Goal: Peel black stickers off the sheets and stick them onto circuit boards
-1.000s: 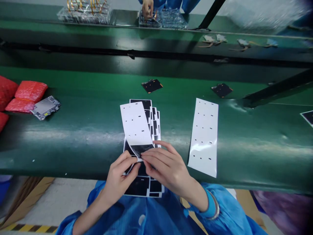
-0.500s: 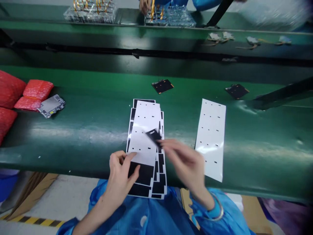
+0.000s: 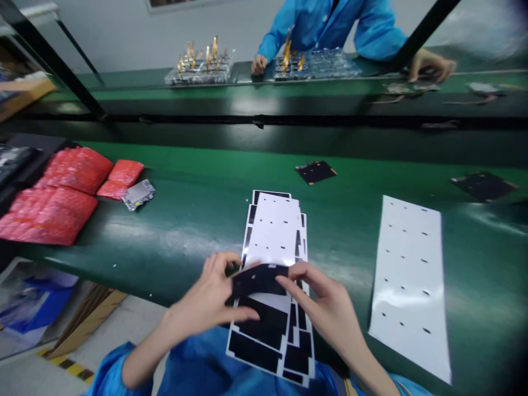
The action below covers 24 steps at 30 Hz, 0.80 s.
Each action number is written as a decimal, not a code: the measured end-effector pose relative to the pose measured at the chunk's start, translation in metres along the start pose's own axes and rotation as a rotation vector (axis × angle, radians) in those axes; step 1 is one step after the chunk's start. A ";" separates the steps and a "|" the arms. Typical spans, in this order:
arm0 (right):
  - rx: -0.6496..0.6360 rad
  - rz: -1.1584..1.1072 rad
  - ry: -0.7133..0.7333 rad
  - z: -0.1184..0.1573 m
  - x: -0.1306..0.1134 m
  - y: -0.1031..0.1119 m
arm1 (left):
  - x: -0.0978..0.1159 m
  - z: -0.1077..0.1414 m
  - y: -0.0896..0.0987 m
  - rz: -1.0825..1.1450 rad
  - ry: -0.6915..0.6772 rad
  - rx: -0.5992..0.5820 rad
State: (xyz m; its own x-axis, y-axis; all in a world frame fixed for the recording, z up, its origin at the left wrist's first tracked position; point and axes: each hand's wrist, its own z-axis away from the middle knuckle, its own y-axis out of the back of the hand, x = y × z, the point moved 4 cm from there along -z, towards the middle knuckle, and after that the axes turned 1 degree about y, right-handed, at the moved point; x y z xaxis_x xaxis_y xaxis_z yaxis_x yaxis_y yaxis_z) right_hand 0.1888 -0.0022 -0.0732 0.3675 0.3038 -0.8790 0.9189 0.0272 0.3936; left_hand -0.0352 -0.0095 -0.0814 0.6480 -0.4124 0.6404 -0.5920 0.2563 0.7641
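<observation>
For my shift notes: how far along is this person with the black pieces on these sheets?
Done: the white sheet on the right looks stripped of pieces. In hand: the left hand and right hand pinch a black piece curling above the stack. Left: the stack's lower end shows more black pieces.

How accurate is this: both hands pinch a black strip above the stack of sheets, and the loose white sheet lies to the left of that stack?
The side is wrong: the head view shows the loose white sheet to the right of the stack of sheets, not the left. The left hand and right hand do pinch the black strip above the stack.
</observation>
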 end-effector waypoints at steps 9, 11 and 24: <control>0.186 0.450 0.244 0.017 -0.004 0.051 | -0.192 -0.016 0.154 -0.678 0.574 0.437; 0.197 0.432 0.148 0.021 0.004 0.062 | -0.190 -0.007 0.145 -0.675 0.554 0.419; 0.255 0.271 -0.018 0.016 0.005 0.071 | -0.140 -0.024 0.091 -0.561 0.376 0.423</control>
State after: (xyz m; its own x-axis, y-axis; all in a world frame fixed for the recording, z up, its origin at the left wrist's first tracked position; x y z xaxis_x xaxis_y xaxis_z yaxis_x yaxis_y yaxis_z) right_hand 0.2577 -0.0136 -0.0536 0.6031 0.2509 -0.7572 0.7930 -0.2913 0.5351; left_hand -0.1687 0.0923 -0.0996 0.9769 -0.0395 0.2101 -0.2125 -0.2869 0.9341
